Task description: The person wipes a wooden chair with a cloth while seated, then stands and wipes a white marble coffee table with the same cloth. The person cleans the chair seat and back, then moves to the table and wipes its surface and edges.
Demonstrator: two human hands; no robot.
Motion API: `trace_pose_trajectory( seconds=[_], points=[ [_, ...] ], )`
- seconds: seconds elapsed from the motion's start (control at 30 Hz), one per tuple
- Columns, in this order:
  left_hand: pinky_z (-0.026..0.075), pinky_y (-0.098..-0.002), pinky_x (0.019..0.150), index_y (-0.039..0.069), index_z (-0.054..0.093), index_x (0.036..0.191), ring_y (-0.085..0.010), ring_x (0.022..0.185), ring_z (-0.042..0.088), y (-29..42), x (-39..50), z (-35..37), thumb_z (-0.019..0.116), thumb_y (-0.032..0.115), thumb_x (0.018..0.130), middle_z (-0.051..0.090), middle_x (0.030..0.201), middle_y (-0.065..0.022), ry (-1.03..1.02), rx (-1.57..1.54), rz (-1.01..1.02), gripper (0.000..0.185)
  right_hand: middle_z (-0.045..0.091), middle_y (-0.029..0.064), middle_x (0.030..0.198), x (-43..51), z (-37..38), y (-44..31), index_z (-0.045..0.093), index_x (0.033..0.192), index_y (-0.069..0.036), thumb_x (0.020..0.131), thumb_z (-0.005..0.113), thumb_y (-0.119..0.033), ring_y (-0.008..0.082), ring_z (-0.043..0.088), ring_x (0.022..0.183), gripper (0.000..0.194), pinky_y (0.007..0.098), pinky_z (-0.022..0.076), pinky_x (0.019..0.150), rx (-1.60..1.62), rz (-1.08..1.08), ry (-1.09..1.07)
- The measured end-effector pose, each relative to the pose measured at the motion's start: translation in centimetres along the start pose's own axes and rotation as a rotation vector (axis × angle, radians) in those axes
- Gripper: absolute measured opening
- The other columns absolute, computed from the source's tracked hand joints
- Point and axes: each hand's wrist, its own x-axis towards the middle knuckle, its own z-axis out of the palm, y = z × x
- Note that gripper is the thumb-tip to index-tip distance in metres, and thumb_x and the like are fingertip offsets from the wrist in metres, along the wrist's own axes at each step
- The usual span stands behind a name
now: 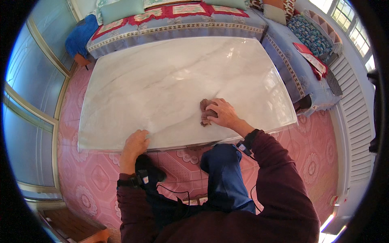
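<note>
A crumpled brown cloth lies against the marble-patterned table top, right of its middle and towards the near side. My right hand grips this cloth from the right, fingers curled over it. My left hand rests on the near edge of the table, left of centre, its fingers on the top and its thumb slightly apart. It holds no object that I can see. A glossy clear cover seems to lie over the table top, and light from the windows reflects in it.
A long sofa with cushions runs along the far side. Another sofa section stands at the right, bearing a red booklet and papers. Frosted glass doors line the left. A wooden piece of furniture is at lower left. Cables hang by my legs.
</note>
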Motion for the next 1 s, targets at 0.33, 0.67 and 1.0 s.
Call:
trace_pose_trajectory(
  seconds=[0.33, 0.67, 1.0],
  points=[
    [0.054, -0.0522, 0.089, 0.008, 0.065, 0.120, -0.0435, 0.104, 0.065, 2.8, -2.7, -1.2, 0.068, 0.023, 0.092, 0.067, 0.110, -0.0203, -0.060, 0.095, -0.019, 0.032, 0.068, 0.0156, 0.124, -19.8, -12.3, 17.4, 0.073, 0.120, -0.015, 0.084, 0.079, -0.022, 0.0377, 0.064, 0.116, 0.037, 0.0478, 0.0530, 0.097, -0.323, 0.568, 0.445],
    [0.055, -0.0528, 0.087, 0.005, 0.063, 0.115, -0.0427, 0.100, 0.067, 3.9, -2.3, -2.7, 0.066, 0.020, 0.092, 0.068, 0.104, -0.0210, -0.100, 0.086, -0.024, 0.027, 0.067, 0.0201, 0.127, -10.5, -7.3, 19.1, 0.070, 0.131, -0.014, 0.087, 0.078, -0.041, 0.0397, 0.060, 0.121, 0.052, 0.0503, 0.0467, 0.104, -0.489, 0.559, 0.413],
    [0.053, -0.0533, 0.087, 0.008, 0.064, 0.119, -0.0421, 0.103, 0.066, 2.2, -1.0, -1.6, 0.068, 0.023, 0.092, 0.068, 0.109, -0.0193, -0.082, 0.061, -0.078, 0.031, 0.057, 0.0161, 0.141, 10.5, 4.9, 1.5, 0.070, 0.130, -0.026, 0.079, 0.082, -0.050, 0.0403, 0.052, 0.131, 0.057, 0.0498, 0.0454, 0.110, -0.054, -0.033, 0.033]
  ],
)
